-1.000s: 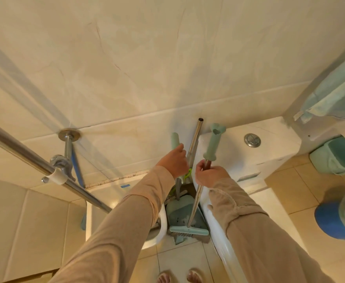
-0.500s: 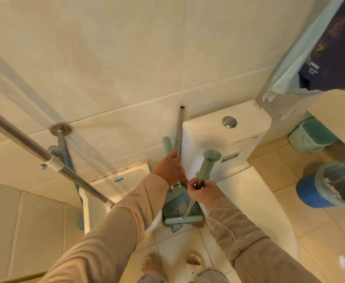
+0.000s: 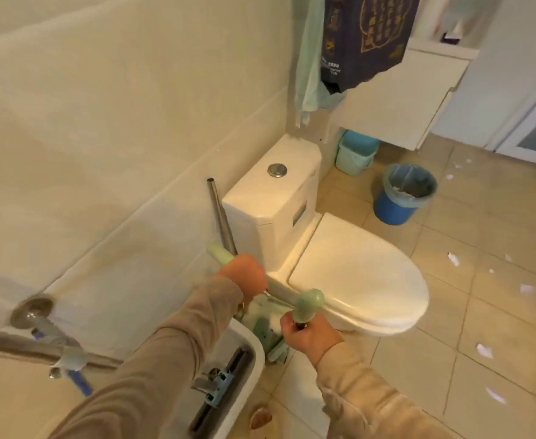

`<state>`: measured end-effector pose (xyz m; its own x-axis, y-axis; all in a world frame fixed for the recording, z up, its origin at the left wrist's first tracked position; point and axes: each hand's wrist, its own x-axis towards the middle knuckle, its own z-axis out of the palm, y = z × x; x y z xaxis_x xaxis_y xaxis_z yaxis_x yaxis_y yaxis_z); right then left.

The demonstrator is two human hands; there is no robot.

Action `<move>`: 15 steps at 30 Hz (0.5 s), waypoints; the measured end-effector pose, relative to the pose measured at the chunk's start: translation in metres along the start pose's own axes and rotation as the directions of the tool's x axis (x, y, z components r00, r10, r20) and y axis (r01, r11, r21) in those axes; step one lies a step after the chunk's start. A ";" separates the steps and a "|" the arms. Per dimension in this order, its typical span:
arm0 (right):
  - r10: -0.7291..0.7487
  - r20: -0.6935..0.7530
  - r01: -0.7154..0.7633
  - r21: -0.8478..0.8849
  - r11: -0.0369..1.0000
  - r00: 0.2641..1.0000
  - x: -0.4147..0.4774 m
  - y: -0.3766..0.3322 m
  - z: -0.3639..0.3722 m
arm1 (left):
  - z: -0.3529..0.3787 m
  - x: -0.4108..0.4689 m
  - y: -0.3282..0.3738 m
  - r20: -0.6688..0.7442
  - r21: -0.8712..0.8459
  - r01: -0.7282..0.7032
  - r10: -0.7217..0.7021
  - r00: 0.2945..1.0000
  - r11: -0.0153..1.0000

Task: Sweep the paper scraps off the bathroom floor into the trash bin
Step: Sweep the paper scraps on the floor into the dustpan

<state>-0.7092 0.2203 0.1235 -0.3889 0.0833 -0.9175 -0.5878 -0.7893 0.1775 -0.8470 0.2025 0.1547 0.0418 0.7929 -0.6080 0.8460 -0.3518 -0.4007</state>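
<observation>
Both hands have drawn the tools from the corner: left hand [image 3: 243, 275] fisted around the dustpan handle [image 3: 219, 253], right hand [image 3: 309, 335] around the broom handle [image 3: 306, 307]. Paper scraps [image 3: 484, 350] now show at three o'clock, trash bin [image 3: 403, 193] at one; sweeping can begin.

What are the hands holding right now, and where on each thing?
Left hand: green dustpan handle, near its top. Right hand: broom handle, just below its green grip.
</observation>
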 end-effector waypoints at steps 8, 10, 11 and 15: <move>-0.202 0.110 0.215 -0.121 0.969 0.973 -0.038 0.019 -0.075 | -0.017 -0.015 0.040 -0.097 0.016 -0.013 0.015 0.995 1.000; -0.202 0.075 0.211 -0.147 0.966 0.977 -0.032 0.016 -0.097 | -0.025 -0.016 0.051 -0.142 0.048 -0.027 0.034 0.989 0.998; -0.202 0.065 0.209 -0.143 0.967 0.977 -0.027 0.013 -0.108 | -0.029 -0.017 0.057 -0.150 0.065 -0.035 0.044 0.988 0.997; -0.180 0.016 0.181 -0.049 0.982 0.984 -0.021 -0.003 -0.147 | -0.048 -0.019 0.085 -0.174 0.143 -0.082 0.107 0.979 0.986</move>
<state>-0.5950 0.1313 0.0903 -0.2882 0.2339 -0.9286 -0.6125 -0.7904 -0.0090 -0.7506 0.1810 0.1651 0.2242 0.8252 -0.5185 0.7548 -0.4836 -0.4432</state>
